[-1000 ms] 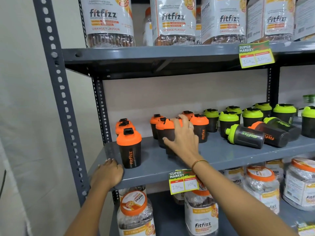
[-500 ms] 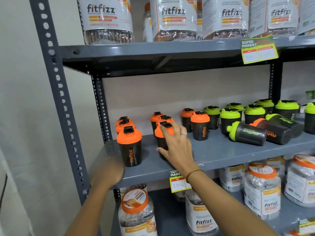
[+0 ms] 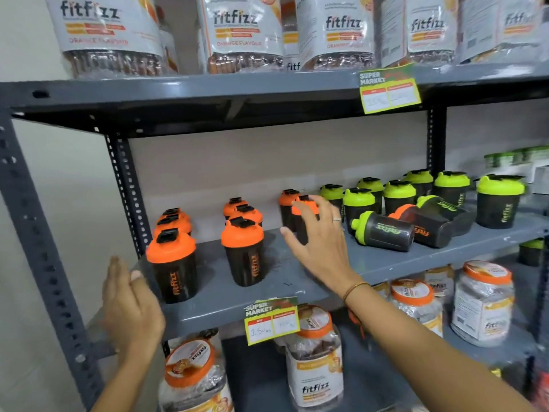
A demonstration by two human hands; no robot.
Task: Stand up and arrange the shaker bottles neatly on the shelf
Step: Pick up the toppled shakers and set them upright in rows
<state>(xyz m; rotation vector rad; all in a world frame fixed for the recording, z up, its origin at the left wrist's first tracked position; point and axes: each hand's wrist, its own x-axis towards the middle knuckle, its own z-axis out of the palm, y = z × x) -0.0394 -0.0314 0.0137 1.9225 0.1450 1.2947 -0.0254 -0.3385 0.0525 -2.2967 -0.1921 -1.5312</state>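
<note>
Head view: the right forearm enters from the lower right of the frame and extends up and left to the grey metal middle shelf. The right hand is at frame centre, palm toward the shelf, wrist slightly raised. The left forearm rises from the lower left; the left hand is held edge-on just off the shelf's front left corner, blurred.

The black shaker bottles with orange lids stand upright in rows across the left half of the shelf. The black shaker bottles with green lids stand upright at centre right. In front of them, three bottles lie on their sides: one green-lidded lying bottle, one orange-lidded lying bottle, and a second green-lidded one behind them.

The right-hand fingers are spread and half curled around one upright orange-lidded bottle; contact cannot be confirmed. The left-hand fingers are extended and released, holding nothing, near the front-left orange-lidded bottle.
</note>
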